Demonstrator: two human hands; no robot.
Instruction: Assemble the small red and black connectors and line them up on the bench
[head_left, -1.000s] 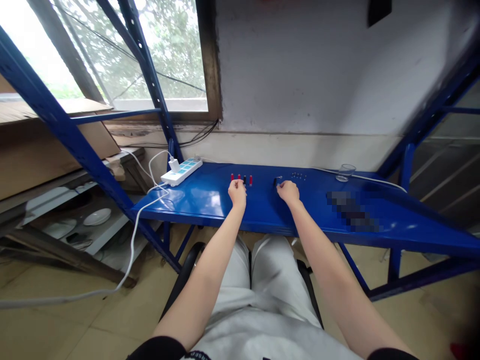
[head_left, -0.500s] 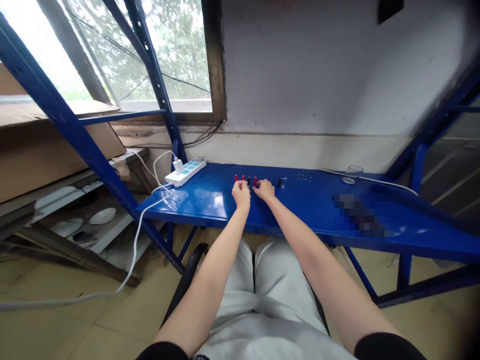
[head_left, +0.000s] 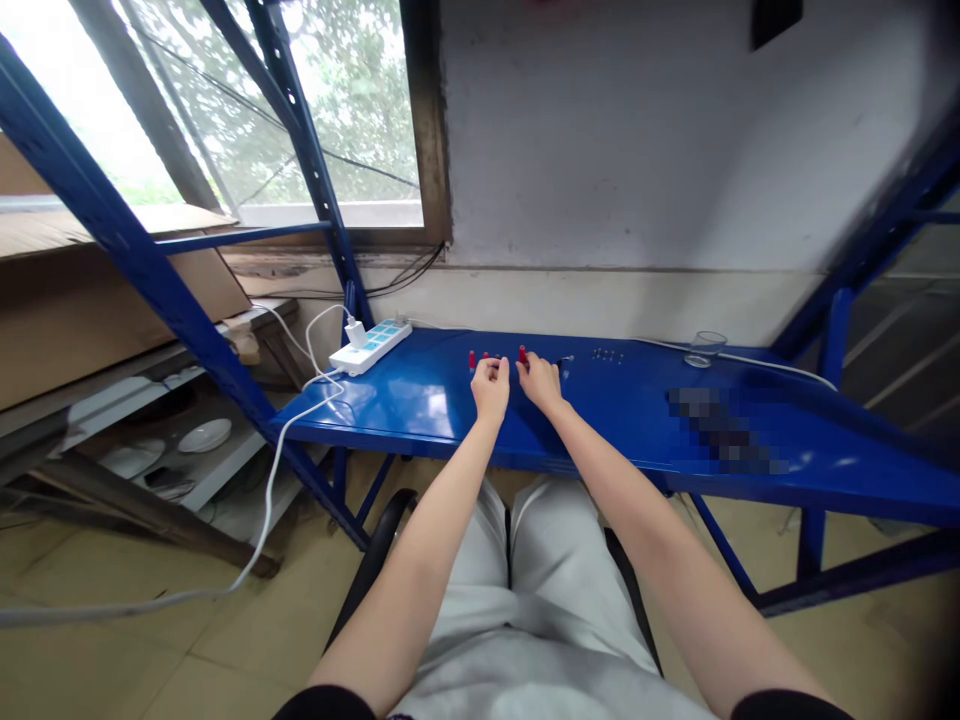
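My right hand (head_left: 541,381) is closed on a small red cylinder (head_left: 523,354), held upright between thumb and fingers. Just to its left, my left hand (head_left: 491,386) is closed, the fingertips pinched together. Whatever may be between those fingertips is hidden or too small to name. Another red cylinder (head_left: 472,360) stands on the blue table (head_left: 405,400) left of my left hand. The tip of a further red piece (head_left: 486,355) shows just behind its fingers. A small dark piece with a shiny end (head_left: 568,359) lies right of my right hand, partly covered by it.
Several tiny metal parts (head_left: 607,355) lie in rows toward the back. A clear round container (head_left: 705,347) stands farther right, behind a blurred dark object (head_left: 720,430). A white power strip (head_left: 371,345) with a plug sits at the left end, its cable (head_left: 277,470) hanging down.
My right hand has moved slightly right, carrying the red cylinder away from the row. My left hand has shifted a little right, now covering the place where a black piece showed.
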